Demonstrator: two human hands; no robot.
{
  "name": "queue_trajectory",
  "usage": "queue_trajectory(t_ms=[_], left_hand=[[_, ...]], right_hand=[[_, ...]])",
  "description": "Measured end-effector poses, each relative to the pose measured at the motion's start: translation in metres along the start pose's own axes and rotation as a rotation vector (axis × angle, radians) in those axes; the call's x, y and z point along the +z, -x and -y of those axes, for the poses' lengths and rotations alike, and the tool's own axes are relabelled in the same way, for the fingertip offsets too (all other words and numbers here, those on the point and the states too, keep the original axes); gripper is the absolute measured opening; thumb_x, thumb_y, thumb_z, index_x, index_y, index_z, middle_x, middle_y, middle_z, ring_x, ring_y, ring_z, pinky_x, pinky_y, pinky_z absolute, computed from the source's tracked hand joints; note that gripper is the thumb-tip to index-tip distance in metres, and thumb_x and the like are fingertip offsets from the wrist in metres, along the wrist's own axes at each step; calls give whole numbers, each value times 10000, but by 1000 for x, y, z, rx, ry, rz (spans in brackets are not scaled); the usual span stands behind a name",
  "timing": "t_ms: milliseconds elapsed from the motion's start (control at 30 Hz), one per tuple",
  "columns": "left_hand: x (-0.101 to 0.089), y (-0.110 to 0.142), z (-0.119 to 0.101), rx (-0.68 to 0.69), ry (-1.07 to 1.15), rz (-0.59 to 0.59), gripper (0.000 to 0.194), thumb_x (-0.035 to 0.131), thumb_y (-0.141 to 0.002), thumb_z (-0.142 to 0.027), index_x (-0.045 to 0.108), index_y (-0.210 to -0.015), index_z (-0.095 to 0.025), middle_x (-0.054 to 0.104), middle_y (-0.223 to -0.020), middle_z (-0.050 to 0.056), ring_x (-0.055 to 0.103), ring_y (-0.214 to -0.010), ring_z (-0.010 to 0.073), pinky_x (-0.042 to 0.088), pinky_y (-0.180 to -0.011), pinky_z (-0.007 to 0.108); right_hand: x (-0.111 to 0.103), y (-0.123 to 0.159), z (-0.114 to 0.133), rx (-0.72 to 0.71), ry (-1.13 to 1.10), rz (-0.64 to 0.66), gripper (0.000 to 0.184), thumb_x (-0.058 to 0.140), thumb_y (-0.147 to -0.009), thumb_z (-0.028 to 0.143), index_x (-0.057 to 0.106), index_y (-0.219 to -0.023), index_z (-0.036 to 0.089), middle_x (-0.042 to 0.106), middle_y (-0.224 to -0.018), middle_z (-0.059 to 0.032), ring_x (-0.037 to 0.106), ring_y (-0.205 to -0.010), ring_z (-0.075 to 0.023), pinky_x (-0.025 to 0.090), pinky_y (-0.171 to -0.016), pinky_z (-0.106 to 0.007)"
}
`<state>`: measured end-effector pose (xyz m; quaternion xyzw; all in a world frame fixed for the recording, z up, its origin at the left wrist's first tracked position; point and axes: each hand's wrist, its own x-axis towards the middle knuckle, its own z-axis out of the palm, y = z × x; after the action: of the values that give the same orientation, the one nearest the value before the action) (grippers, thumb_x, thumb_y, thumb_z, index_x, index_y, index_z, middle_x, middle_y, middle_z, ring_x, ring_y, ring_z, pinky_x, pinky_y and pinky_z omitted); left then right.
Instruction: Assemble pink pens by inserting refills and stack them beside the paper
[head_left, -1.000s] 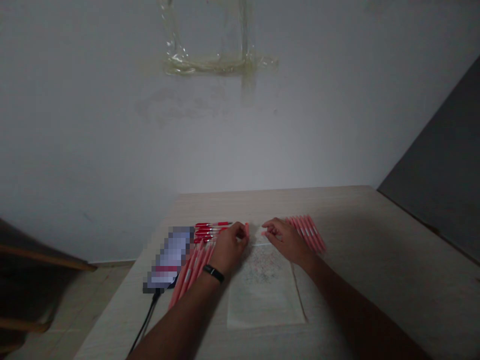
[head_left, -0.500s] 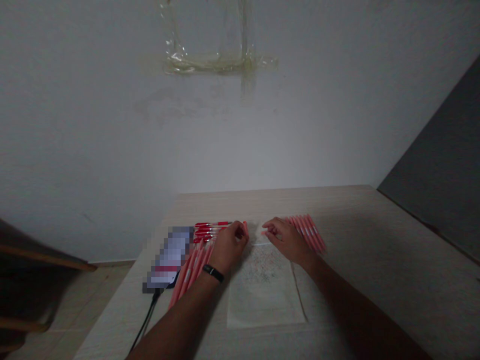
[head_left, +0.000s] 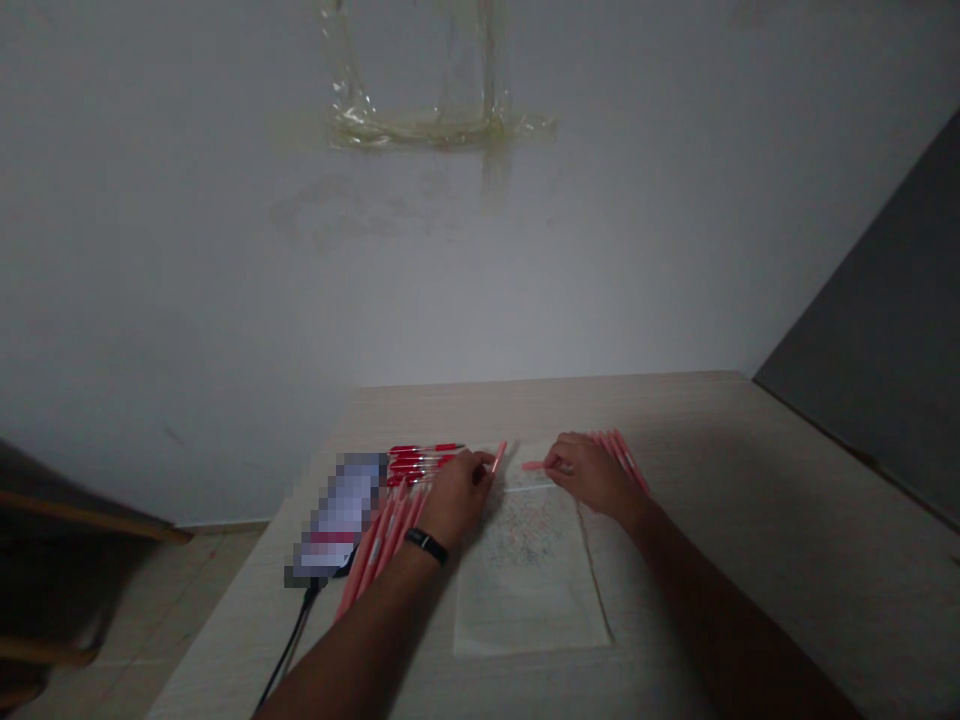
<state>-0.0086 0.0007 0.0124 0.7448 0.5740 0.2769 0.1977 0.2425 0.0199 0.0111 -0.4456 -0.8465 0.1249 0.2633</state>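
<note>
1. A pink pen [head_left: 497,457] is gripped in the closed left hand [head_left: 461,490], near the far edge of a creased paper sheet [head_left: 529,580].
2. A second pink pen [head_left: 533,465] is pinched in the right hand [head_left: 591,475], just above that edge.
3. Rows of pink pens [head_left: 382,545] are laid on both sides, toward the far edge of the table [head_left: 750,480].

And there goes the right hand [head_left: 592,475], sliding toward the upper right over the row of pink pens [head_left: 626,450]; a pink pen [head_left: 534,465] now juts leftward from its grip; over at centre, the left hand's [head_left: 459,495] slim pink pen [head_left: 498,457] has tipped, leaning up and right!
</note>
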Motion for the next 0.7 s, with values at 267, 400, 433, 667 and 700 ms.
queue_trajectory(t_ms=[267,400,433,667,700], left_hand=[[-1,2,-2,-72,32,108,274,559,-846,-171,696,-1083,-148,726,-801,54,632,-699,155,411,-663,251],[0,1,-2,-70,6,111,286,567,-836,-166,711,-1082,-141,733,-830,70,631,-705,159,416,-671,255],[0,1,-2,-64,-2,111,286,572,-834,-172,716,-1080,-142,734,-842,73,632,-717,161,419,-676,256],[2,0,-1,-27,-45,96,267,552,-886,-264,740,-1037,-150,724,-854,89,624,-736,173,420,-676,268],[3,0,-1,-32,-40,96,268,547,-892,-271,737,-1041,-153,720,-835,84,621,-721,173,419,-667,269]], right_hand=[[8,3,-7,-29,-27,92,69,722,-805,127,692,-785,186,641,-818,-25,596,-853,-186,404,-800,-299],[9,4,-7,-29,-43,105,83,722,-794,113,690,-787,190,646,-828,-26,602,-855,-190,410,-801,-304],[10,4,-7,-27,-45,106,85,720,-794,110,690,-788,190,646,-830,-27,602,-855,-190,412,-798,-303],[11,4,-8,-24,-49,111,91,722,-797,103,687,-786,186,645,-823,-22,602,-848,-186,412,-788,-297],[11,4,-7,-26,-47,112,88,727,-798,108,685,-787,185,645,-824,-23,601,-849,-186,411,-791,-299]])
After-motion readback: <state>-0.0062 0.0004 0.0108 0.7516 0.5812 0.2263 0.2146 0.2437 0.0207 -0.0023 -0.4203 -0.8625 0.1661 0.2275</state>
